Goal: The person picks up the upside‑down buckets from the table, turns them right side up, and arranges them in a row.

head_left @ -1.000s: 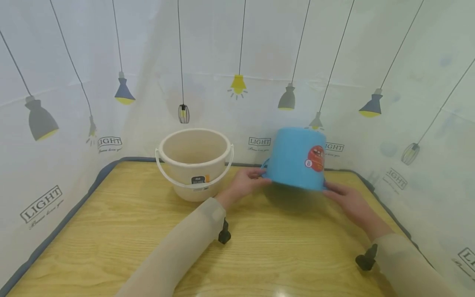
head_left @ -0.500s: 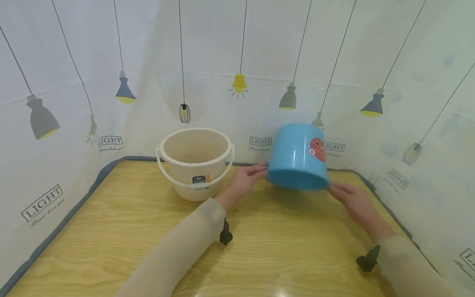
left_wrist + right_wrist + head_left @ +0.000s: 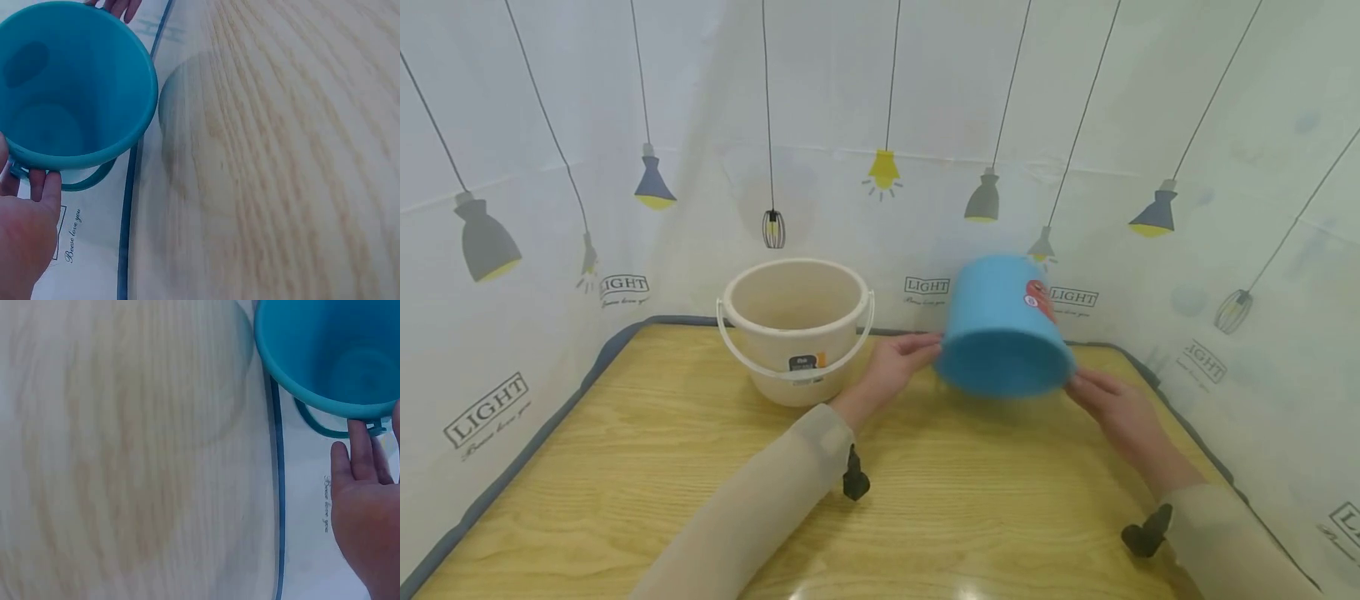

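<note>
A blue bucket [image 3: 992,300] with a red label is held tilted, bottom up and away, its mouth turned down toward me. My left hand [image 3: 887,375] pinches the rim at the left, and my right hand [image 3: 1116,412] pinches it at the right. In the left wrist view the bucket's bare inside [image 3: 69,81] shows, with left fingers [image 3: 53,187] against the outer rim beside the handle [image 3: 100,178]. The right wrist view has the right hand [image 3: 369,506] with fingers under the rim, near the handle's joint.
Left of the blue bucket, a cream bucket [image 3: 775,342] stands upright with its white handle hanging across the front. A wooden tabletop [image 3: 955,500] lies below, its far edge close to a lamp-printed cloth wall [image 3: 835,108].
The blue bucket has tipped further, so its mouth has swung toward me and its inside has come into view. Both hands have kept their hold on the rim; the cream bucket stays put.
</note>
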### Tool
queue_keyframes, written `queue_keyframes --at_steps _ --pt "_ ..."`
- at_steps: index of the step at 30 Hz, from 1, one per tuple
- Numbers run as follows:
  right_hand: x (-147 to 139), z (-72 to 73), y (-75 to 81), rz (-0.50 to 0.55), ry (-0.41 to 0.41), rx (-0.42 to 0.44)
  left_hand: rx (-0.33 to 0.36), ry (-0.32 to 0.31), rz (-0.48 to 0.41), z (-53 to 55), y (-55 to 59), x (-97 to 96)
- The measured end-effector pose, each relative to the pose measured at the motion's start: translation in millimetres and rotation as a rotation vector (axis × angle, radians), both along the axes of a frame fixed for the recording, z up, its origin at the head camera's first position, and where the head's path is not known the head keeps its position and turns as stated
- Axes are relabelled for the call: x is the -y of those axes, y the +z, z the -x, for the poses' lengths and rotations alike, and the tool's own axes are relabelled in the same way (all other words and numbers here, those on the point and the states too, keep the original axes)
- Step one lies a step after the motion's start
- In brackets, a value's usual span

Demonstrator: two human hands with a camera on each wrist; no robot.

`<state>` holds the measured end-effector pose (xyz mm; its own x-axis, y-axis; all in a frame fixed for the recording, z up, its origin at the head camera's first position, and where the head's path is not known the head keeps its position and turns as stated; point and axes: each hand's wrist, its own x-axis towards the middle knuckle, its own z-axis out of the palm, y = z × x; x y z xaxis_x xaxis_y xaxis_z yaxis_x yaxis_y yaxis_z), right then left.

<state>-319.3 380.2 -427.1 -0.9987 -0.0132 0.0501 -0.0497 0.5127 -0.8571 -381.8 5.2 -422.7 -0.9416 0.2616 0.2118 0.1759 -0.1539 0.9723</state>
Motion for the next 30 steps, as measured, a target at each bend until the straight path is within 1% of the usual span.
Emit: queue_keyframes --at_steps 3,5,7,8,10,12,13,14,15,17,19,20,24,26,28,30 --pt "2 -1.0 1.8 0.124 0.01 0.004 0.003 -0.007 -0.03 -0.4 1.8 1.6" --pt "4 -2.4 3.6 0.188 0.022 0.002 0.0 -0.012 -0.041 -2.0 3.2 3.4" --pt "7 -6.5 6.3 0.148 0.017 -0.017 0.002 -0.013 -0.027 -4.7 2.9 5.5" --pt "8 -8.8 7.2 0.145 0.023 -0.023 0.005 -0.013 -0.013 -6.9 2.6 6.7" --pt "10 -13.5 8.4 0.106 0.022 -0.04 0.03 -0.012 0.011 -10.8 1.2 8.6" --pt "12 -17.2 8.9 0.124 0.023 -0.054 0.049 -0.011 0.024 -14.1 -0.4 9.8" --pt "12 -17.9 8.7 0.151 0.036 -0.06 0.049 -0.011 0.023 -15.3 -0.7 10.0" --pt "12 -18.6 9.0 0.132 0.03 -0.072 0.049 -0.013 0.017 -16.1 -0.5 10.0" --pt "11 -19.0 9.6 0.089 0.016 -0.084 0.048 -0.014 0.006 -16.4 0.2 10.0" --pt "10 -19.1 11.4 0.02 -0.002 -0.103 0.028 -0.017 -0.007 -16.8 2.5 10.1" --pt "7 -19.2 14.3 -0.1 -0.021 -0.119 0.011 -0.026 0.0 -16.9 5.3 11.1" --pt "6 -19.1 15.9 -0.142 -0.029 -0.121 0.006 -0.034 0.003 -16.7 6.5 11.8" --pt "5 -18.2 23.0 -0.185 0.009 -0.158 -0.015 -0.063 0.069 -16.4 11.6 18.5" --pt "6 -17.6 26.4 -0.203 0.029 -0.18 -0.029 -0.079 0.124 -16.3 14.4 23.4" --pt "5 -16.2 29.5 -0.225 0.044 -0.201 -0.052 -0.096 0.174 -15.8 17.0 27.8" --pt "3 -14.8 32.8 -0.234 0.06 -0.22 -0.091 -0.106 0.232 -15.0 19.0 31.5"
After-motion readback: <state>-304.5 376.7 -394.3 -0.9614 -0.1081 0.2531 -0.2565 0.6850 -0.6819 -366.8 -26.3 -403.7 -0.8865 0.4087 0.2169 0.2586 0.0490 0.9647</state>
